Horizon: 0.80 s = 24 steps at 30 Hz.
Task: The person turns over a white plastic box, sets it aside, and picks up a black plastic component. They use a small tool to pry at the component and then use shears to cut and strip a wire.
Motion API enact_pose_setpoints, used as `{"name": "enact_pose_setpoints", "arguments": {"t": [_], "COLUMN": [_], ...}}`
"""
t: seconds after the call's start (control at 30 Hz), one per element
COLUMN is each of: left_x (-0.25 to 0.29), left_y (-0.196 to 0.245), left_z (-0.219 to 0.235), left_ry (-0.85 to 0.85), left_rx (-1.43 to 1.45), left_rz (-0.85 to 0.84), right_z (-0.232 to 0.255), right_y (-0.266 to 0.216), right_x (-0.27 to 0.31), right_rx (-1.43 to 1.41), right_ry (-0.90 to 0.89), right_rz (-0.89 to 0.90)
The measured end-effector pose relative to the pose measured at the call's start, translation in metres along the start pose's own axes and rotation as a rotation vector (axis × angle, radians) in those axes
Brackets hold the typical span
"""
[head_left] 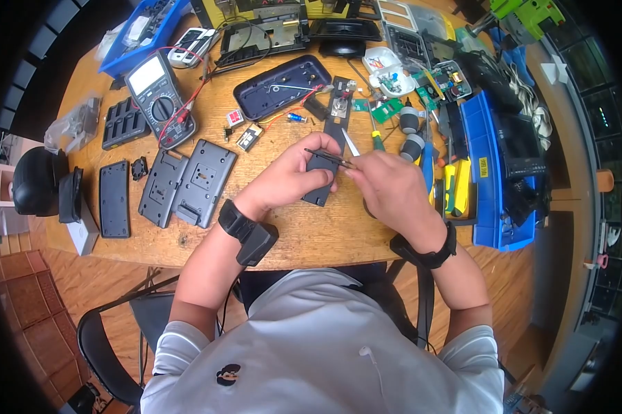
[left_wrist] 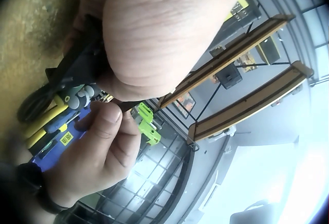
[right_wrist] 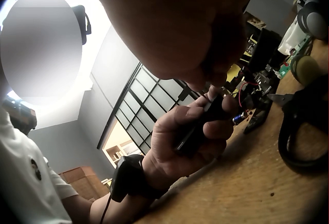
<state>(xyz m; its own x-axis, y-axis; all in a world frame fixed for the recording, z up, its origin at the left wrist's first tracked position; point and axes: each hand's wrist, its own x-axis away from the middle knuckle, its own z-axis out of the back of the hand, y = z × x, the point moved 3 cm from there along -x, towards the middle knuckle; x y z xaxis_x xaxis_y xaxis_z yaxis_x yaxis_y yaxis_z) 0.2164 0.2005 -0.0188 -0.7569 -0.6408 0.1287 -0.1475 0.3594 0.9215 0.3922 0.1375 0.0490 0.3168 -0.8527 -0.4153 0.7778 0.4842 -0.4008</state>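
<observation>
My left hand grips a flat dark plastic piece over the front of the table, thumb across its face. In the right wrist view the piece tilts upward between the left fingers and thumb. My right hand meets it at the far end, thumb and fingertips pinching a thin dark strip-like part; whether it is joined to the plastic piece I cannot tell. Scissors with black handles lie on the table beneath the right hand, their blade showing beyond it in the head view.
A multimeter with red leads and grey plastic plates lie left. Behind the hands are a dark shell and a long black strip. Yellow-handled tools and a blue bin stand right, near green circuit boards.
</observation>
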Motion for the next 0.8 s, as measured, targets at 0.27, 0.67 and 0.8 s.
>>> {"name": "enact_pose_setpoints", "arguments": {"t": [0.27,0.67,0.8], "left_x": [-0.0004,0.0005,0.0012], "left_y": [0.0008,0.0019,0.0017], "left_z": [0.0,-0.0003,-0.0004], "left_ry": [0.017,0.019,0.025], "left_rx": [0.002,-0.002,0.018], "left_rz": [-0.006,0.017,0.006], "right_z": [0.0036,0.0046,0.005], "right_y": [-0.0009,-0.0006,-0.002], "right_x": [-0.0026,-0.0038,-0.0039], "right_rx": [0.031,0.033,0.032], "right_ry": [0.003,0.008,0.01], "right_rz": [0.007,0.013,0.013]}}
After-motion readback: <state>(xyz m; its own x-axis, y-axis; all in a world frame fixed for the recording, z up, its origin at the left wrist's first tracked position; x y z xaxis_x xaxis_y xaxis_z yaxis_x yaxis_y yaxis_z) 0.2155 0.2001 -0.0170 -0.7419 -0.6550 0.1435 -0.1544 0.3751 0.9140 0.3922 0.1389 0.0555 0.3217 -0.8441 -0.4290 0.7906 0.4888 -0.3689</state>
